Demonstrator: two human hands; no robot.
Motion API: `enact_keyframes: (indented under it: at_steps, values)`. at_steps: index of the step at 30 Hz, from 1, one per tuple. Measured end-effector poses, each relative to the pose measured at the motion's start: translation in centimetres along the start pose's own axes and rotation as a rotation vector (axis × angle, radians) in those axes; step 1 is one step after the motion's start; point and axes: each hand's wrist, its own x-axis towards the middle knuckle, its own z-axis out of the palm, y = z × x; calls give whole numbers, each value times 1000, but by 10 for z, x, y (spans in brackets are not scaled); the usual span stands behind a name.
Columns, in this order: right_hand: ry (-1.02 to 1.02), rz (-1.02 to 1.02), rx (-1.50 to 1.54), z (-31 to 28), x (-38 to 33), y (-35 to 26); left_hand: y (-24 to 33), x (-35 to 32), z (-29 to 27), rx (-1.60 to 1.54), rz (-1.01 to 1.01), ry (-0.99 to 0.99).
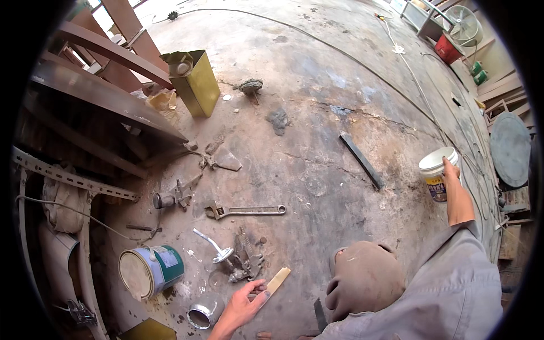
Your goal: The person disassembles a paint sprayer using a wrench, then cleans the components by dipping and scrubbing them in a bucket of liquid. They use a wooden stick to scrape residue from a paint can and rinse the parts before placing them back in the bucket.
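Low in the middle, my left hand (242, 306) is closed on a flat, pale wooden strip (279, 280), its fingers along one side. A silvery open can (205, 310) stands beside that wrist. Just past the fingers lie a grey metal fitting (241, 266) and a white disc with a bent tube (223, 254). Out to the right, my right hand (450, 171) grips the rim of a small white bucket (435, 191) with a yellow and dark label. The bucket leans slightly, and the part of its inside that shows is pale.
An adjustable wrench (249, 210), a spray gun (175, 195) and a dark metal bar (361, 161) lie on the concrete floor. A blue-green paint bucket (170, 266) is tipped over at left. Beyond stand a yellow tin (204, 85) and steel beams (107, 102). A cable (317, 35) crosses the floor.
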Motion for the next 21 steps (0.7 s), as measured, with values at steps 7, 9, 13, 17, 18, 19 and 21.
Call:
enact_keyframes:
  at_steps: [7,9,13,17,18,19,21]
  values:
    - [56,36,-328,2,29,20,8,1,1,28,-92,33]
    - [83,-60,-548,17,24,12,5,-3,2,26,-126,40]
    - [193,-275,-843,89,51,-49,2,5,9,-21,-137,3]
    - [-279,-632,-768,278,-101,-154,11,-3,5,1,-198,66]
    - [-368,-672,-757,309,-170,-190,18,-8,2,17,-204,102]
    - [-376,-693,-748,321,-189,-223,24,-2,2,30,-177,92]
    - [-334,-736,-734,339,-257,-264,24,-7,-4,4,-171,130]
